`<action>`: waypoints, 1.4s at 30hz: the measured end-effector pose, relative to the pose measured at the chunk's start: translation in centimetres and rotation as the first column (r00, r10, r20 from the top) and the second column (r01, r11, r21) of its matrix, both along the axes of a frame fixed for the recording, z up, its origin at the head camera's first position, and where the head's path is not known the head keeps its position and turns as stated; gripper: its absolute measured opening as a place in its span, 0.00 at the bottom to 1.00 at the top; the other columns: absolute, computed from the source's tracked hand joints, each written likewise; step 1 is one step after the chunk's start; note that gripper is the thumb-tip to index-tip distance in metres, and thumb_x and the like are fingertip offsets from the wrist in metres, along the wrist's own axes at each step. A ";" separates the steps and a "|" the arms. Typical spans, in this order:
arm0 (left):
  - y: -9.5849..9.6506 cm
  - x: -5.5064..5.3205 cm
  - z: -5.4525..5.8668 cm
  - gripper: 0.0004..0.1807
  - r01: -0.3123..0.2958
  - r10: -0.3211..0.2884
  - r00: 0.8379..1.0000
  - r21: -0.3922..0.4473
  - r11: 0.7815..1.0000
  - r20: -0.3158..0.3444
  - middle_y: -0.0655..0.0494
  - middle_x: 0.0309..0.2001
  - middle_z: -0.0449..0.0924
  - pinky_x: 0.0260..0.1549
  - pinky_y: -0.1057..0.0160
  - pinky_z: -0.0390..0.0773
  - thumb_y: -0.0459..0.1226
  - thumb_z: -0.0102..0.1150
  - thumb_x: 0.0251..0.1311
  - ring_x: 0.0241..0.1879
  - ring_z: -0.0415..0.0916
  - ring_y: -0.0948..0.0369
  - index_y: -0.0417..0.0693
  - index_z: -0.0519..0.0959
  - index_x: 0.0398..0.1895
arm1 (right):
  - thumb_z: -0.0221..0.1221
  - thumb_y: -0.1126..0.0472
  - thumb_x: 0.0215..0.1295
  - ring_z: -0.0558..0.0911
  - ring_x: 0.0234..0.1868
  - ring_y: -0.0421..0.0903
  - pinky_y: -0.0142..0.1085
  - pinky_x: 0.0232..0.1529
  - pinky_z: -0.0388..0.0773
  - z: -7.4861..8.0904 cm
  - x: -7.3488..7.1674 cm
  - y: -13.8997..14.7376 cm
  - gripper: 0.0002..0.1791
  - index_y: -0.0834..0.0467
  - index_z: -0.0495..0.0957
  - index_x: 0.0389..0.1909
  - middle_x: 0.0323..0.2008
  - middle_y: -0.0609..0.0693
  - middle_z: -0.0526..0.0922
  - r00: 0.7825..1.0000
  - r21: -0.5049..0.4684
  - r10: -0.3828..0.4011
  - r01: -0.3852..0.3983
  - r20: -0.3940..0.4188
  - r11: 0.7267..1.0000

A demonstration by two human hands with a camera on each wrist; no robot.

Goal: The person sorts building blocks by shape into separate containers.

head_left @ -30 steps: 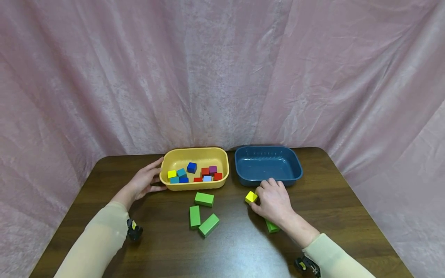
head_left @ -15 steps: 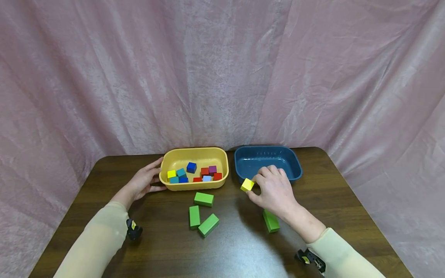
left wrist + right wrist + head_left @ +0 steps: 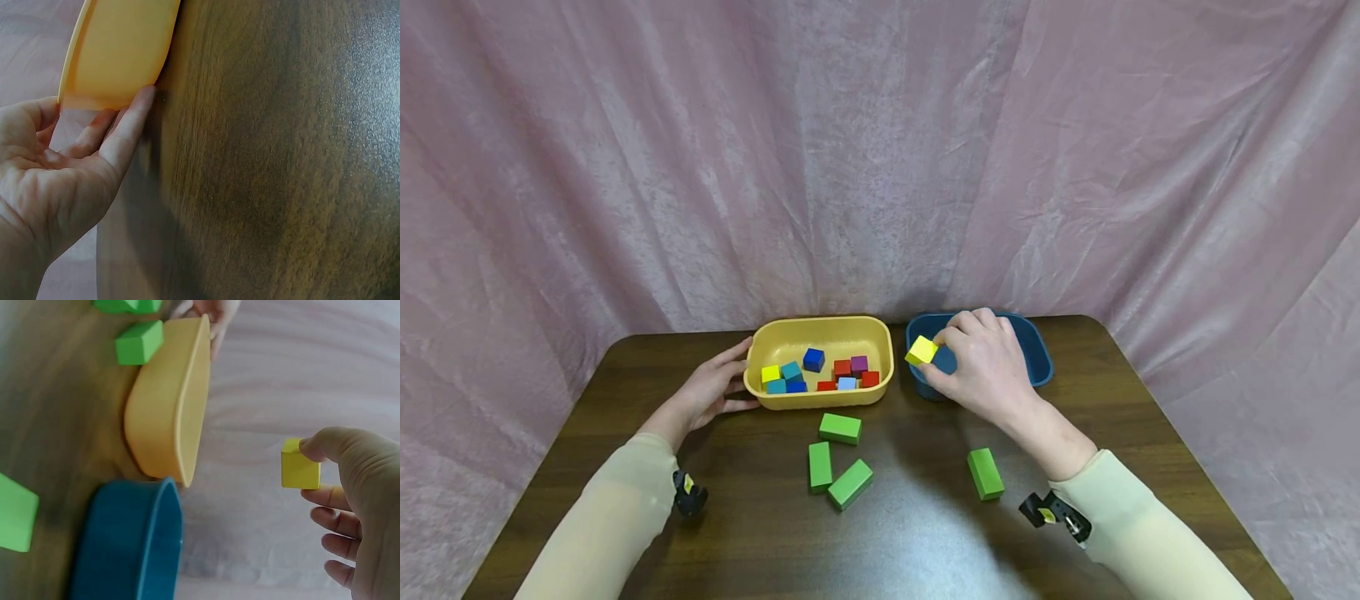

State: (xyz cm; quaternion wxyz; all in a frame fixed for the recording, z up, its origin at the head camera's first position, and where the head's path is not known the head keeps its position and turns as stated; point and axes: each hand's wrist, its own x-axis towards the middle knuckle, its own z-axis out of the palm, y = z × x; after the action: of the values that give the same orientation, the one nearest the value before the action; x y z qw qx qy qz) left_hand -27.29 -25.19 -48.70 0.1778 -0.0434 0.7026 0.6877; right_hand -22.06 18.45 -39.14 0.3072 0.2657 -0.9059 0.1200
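My right hand (image 3: 988, 367) pinches a yellow cube (image 3: 921, 351) between thumb and fingertips, raised above the dark blue bin (image 3: 1039, 354). In the right wrist view the thumb lies on one side of the cube (image 3: 300, 470) and a finger on the other; the remaining fingers are loosely bent. My left hand (image 3: 707, 392) touches the left end of the yellow bin (image 3: 820, 402), fingers spread along its outer wall, as the left wrist view also shows. Inside that bin lie several small cubes, among them a yellow cube (image 3: 771, 374), a dark blue cube (image 3: 813, 360) and a purple cube (image 3: 859, 364).
Green rectangular blocks lie on the dark wooden table (image 3: 910, 525): a group in front of the yellow bin, including one block (image 3: 840, 428), and a lone block (image 3: 985, 474) at right. A pink curtain (image 3: 880, 167) hangs behind the table's far edge.
My right hand has lifted the yellow cube from near the table, away from me and slightly left, to above the blue bin. The lone green block is now uncovered. My left hand stays put.
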 end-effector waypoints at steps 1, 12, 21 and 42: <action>0.0 0.0 0.0 0.34 0.004 -0.004 1.000 -0.001 1.000 -0.001 0.42 0.80 0.49 0.55 0.40 0.79 0.42 0.43 0.81 0.61 0.74 0.47 0.67 0.45 0.84 | 0.73 0.43 0.52 0.75 0.44 0.53 0.48 0.42 0.72 0.3 -0.3 -0.2 0.19 0.55 0.88 0.34 0.39 0.49 0.81 1.000 -0.004 0.002 -0.002 0.002 1.000; -0.2 0.1 0.1 0.34 0.011 -0.011 1.000 0.002 1.000 0.001 0.43 0.81 0.48 0.56 0.40 0.78 0.42 0.43 0.82 0.62 0.74 0.48 0.68 0.45 0.84 | 0.71 0.43 0.58 0.72 0.46 0.52 0.47 0.46 0.70 1.7 -3.8 -3.2 0.19 0.53 0.89 0.41 0.42 0.49 0.80 0.988 0.013 -0.053 0.051 0.144 0.999; 0.0 0.4 0.1 0.34 0.010 -0.010 1.000 0.000 1.000 0.004 0.42 0.80 0.48 0.56 0.40 0.78 0.42 0.42 0.82 0.63 0.72 0.46 0.67 0.45 0.84 | 0.69 0.42 0.61 0.71 0.47 0.51 0.46 0.48 0.69 1.3 -6.1 -5.1 0.18 0.52 0.88 0.43 0.42 0.48 0.80 0.973 0.059 -0.107 0.097 0.204 0.994; -0.1 0.4 -0.1 0.33 0.005 -0.005 1.000 -0.006 1.000 0.002 0.43 0.80 0.49 0.54 0.41 0.80 0.42 0.42 0.82 0.64 0.72 0.46 0.68 0.46 0.84 | 0.65 0.39 0.65 0.69 0.48 0.50 0.45 0.50 0.69 -2.4 -9.7 -8.7 0.21 0.50 0.87 0.49 0.45 0.48 0.78 0.906 0.270 -0.260 0.172 0.333 0.947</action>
State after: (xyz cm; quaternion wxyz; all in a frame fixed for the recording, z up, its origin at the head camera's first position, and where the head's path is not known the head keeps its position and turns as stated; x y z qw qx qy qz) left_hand -26.88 -25.29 -48.78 0.1802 -0.0430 0.7046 0.6850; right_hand -31.72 9.73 -41.59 0.1118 0.1705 -0.9787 0.0244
